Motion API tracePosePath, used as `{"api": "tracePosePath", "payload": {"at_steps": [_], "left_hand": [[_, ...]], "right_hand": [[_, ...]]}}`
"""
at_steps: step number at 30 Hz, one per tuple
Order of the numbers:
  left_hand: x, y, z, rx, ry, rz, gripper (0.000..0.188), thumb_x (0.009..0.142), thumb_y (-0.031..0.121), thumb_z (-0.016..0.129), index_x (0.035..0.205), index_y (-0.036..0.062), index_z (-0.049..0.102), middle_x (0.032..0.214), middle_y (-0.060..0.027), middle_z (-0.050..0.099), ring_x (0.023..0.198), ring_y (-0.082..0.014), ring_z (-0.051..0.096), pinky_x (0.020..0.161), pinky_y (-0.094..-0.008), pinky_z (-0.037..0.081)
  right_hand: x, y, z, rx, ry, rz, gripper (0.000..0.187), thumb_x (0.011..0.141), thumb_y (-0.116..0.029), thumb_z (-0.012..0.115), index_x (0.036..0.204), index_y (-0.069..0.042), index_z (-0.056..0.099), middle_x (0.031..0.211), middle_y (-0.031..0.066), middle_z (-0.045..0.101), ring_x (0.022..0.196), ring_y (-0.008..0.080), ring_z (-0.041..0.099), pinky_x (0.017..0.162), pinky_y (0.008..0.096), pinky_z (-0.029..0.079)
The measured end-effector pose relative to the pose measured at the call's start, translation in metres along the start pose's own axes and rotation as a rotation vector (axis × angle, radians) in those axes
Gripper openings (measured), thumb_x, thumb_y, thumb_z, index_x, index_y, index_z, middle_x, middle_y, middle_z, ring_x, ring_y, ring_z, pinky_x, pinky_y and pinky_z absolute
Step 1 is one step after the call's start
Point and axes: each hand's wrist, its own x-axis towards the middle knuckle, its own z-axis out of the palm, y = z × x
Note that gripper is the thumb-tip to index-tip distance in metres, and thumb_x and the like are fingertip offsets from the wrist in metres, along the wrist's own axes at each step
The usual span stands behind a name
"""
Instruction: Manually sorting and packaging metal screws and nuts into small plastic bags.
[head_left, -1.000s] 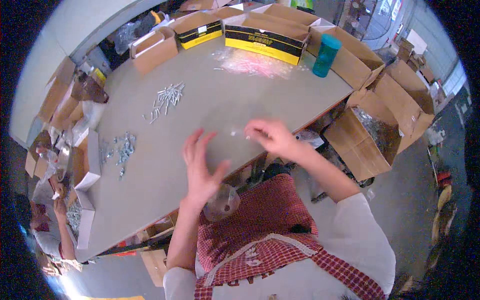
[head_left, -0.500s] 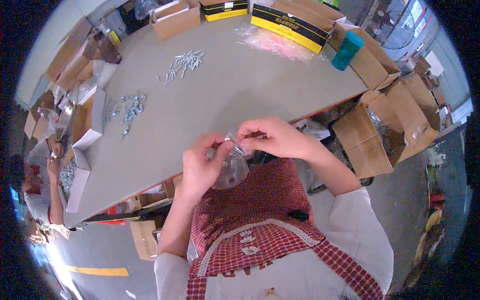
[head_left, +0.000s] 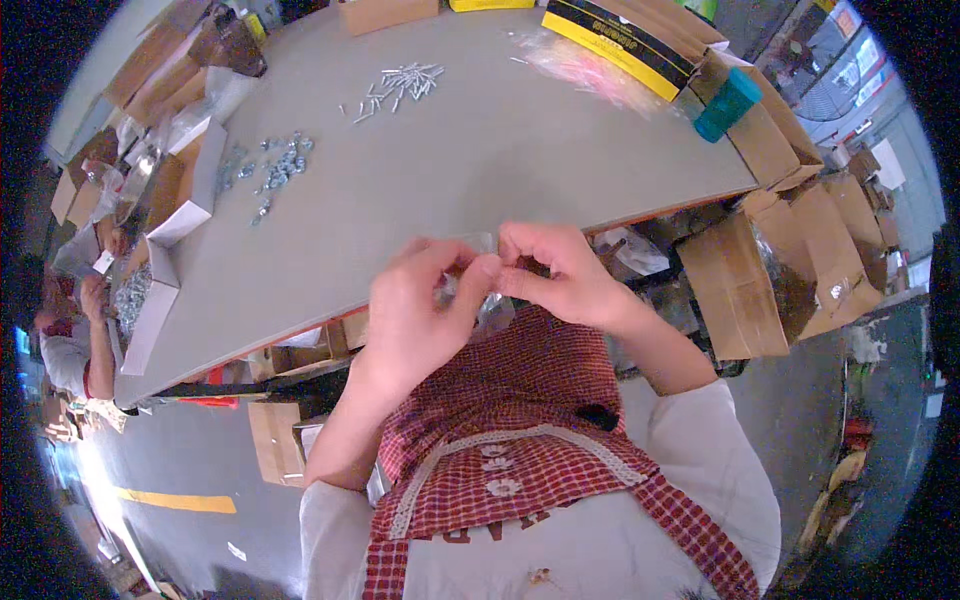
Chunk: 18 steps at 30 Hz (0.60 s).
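A small clear plastic bag (head_left: 495, 318) hangs over my lap, just off the table's near edge. My left hand (head_left: 425, 305) pinches it between thumb and fingers. My right hand (head_left: 560, 275) meets it from the other side, its thumb and fingertips closed at the bag's top. The fingertips of both hands touch, and what lies inside the bag is hard to make out. Beyond my hands on the grey table (head_left: 420, 180) lie a pile of metal pins (head_left: 410, 82) and a group of shiny small metal parts (head_left: 285, 165).
Pink and clear plastic bags (head_left: 600, 78) lie by a black and yellow box (head_left: 620, 45). A teal cup (head_left: 728, 105) leans at the far right by cardboard boxes (head_left: 735, 275). On the left, a co-worker's hand (head_left: 95, 298) is beside a white box of metal parts (head_left: 150, 310).
My hands have come closer together, with the fingertips now meeting at the bag's top. The view has shifted, so the table's contents sit higher and further right.
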Motion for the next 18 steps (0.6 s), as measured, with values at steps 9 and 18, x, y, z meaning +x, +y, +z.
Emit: {"api": "tracePosePath", "payload": {"at_steps": [9, 18], "left_hand": [[0.0, -0.022, 0.006, -0.358, -0.277, -0.196, 0.02, 0.094, 0.017, 0.061, 0.087, -0.0002, 0.066, 0.066, -0.0092, 0.059, 0.058, -0.0122, 0.05, 0.054, -0.0301, 0.041], [0.0, -0.017, 0.011, -0.619, -0.372, -0.402, 0.019, 0.096, 0.017, 0.062, 0.095, -0.0006, 0.068, 0.081, -0.0006, 0.066, 0.073, -0.0065, 0.057, 0.064, -0.0238, 0.047]], "right_hand": [[-0.003, -0.009, 0.001, 0.288, -0.111, 0.091, 0.023, 0.086, -0.019, 0.071, 0.077, -0.005, 0.055, 0.07, 0.0014, 0.058, 0.069, 0.0092, 0.053, 0.062, 0.0279, 0.043], [-0.008, -0.004, -0.005, 0.083, -0.069, 0.017, 0.022, 0.087, -0.022, 0.071, 0.077, -0.007, 0.059, 0.069, 0.0021, 0.061, 0.065, 0.0127, 0.058, 0.06, 0.0304, 0.046]]}}
